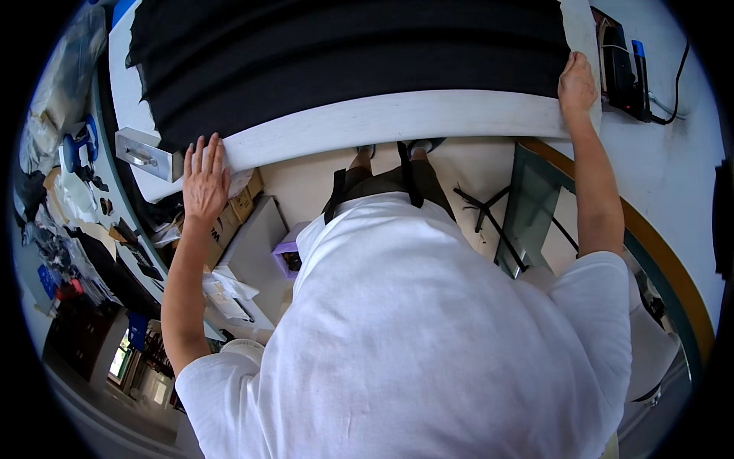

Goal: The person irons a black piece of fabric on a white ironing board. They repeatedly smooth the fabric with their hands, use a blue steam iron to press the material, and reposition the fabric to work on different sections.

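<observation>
Black fabric (355,63) lies spread over a white-covered table (395,117), with soft folds running across it and a ragged left edge. My left hand (205,183) rests flat at the fabric's near left corner, fingers pointing away and slightly apart, holding nothing. Just left of it stands a metal block with a handle (149,154), touching the cloth's corner. At the near right corner, my right hand (577,86) is closed, with its fingertips pinching the edge of the black fabric.
An electric iron (619,72) with a cord stands right of the table. Cardboard boxes (226,224) and a purple bin (287,258) are below at left. A black stand base (487,209) is on the floor at right. Plastic bags (63,97) and a blue tape dispenser (80,146) lie at far left.
</observation>
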`<state>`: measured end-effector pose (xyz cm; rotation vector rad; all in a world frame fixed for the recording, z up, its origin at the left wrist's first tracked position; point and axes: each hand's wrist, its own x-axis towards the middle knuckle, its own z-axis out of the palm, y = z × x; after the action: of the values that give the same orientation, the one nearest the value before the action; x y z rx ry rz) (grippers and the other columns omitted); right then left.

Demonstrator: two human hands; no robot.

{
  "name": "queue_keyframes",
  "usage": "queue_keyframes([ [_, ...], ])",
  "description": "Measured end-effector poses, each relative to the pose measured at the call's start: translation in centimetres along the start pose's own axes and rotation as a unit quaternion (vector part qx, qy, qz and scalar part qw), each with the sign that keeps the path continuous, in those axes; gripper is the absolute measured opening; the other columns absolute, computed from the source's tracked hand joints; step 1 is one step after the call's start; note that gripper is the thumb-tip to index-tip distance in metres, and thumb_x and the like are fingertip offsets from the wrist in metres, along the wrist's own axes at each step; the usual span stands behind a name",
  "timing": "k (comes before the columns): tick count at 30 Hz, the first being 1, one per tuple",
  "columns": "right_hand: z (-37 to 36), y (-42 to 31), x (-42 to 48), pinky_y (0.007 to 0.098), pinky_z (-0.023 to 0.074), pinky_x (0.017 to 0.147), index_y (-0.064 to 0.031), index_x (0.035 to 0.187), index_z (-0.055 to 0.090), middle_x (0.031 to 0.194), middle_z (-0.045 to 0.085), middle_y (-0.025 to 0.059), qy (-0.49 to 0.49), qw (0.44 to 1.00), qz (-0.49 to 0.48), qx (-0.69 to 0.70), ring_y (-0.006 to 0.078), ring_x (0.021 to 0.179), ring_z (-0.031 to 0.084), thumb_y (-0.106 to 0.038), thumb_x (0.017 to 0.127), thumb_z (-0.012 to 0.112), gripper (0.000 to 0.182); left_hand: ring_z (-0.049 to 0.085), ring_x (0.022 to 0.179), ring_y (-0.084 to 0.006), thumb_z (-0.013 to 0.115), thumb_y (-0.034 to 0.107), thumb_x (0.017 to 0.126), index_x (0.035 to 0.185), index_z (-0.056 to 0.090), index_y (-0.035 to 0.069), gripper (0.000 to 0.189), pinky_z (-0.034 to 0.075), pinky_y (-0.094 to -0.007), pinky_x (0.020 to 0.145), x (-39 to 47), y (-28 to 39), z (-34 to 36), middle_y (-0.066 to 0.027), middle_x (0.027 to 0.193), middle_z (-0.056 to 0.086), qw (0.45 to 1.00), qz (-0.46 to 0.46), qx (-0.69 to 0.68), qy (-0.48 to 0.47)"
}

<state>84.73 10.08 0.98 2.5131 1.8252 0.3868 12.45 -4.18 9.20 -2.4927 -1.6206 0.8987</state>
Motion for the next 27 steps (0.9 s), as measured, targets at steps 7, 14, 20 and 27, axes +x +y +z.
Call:
queue_keyframes([
  [7,-0.1,0.7,-0.4,0.0517,0.0539,0.083,-0.0136,0.119,0.060,0.109,0.069,0.0147,0.020,0.999,-0.030,0.035,0.0380,0.098,0.068,-0.034,0.108,0.040,0.031,0.023,0.154,-0.0282,0.048,0.027,0.102,0.140,0.053,-0.005,0.050,0.013,-0.0448,0.128,-1.2,-3.6,1.1,-0.0108,0.162,0.036,0.999,-0.025,0.013,-0.021],
  [14,1.1,0.0,0.1,0.0535,0.0530,0.087,-0.0126,0.110,0.058,0.112,0.067,0.0156,0.000,0.999,0.000,0.052,0.0382,0.103,0.067,-0.033,0.108,0.037,0.029,0.045,0.142,-0.0356,0.053,-0.008,0.089,0.111,0.067,-0.007,0.026,0.033,-0.0495,0.121,8.3,5.0,-6.9,-0.0187,0.149,0.051,0.961,0.068,-0.136,0.232],
  [20,1.4,-0.5,-0.4,0.0515,0.0537,0.080,-0.0164,0.111,0.058,0.103,0.065,0.0104,0.016,0.995,0.017,0.096,0.0332,0.098,0.066,-0.035,0.106,0.044,0.024,0.044,0.143,-0.0310,0.052,0.005,0.092,0.131,0.060,-0.004,0.041,0.033,-0.0410,0.122,25.9,27.0,-18.7,-0.0164,0.148,0.052,0.856,0.347,-0.249,0.291],
  [27,0.5,-0.7,-0.2,0.0467,0.0537,0.083,-0.0123,0.106,0.060,0.103,0.067,0.0122,0.007,0.979,0.037,0.199,0.0334,0.100,0.067,-0.034,0.105,0.049,0.025,0.028,0.152,-0.0273,0.049,0.002,0.088,0.148,0.053,0.015,0.061,0.018,-0.0429,0.127,31.9,36.5,-23.7,-0.0111,0.162,0.036,0.852,0.408,-0.224,0.240],
])
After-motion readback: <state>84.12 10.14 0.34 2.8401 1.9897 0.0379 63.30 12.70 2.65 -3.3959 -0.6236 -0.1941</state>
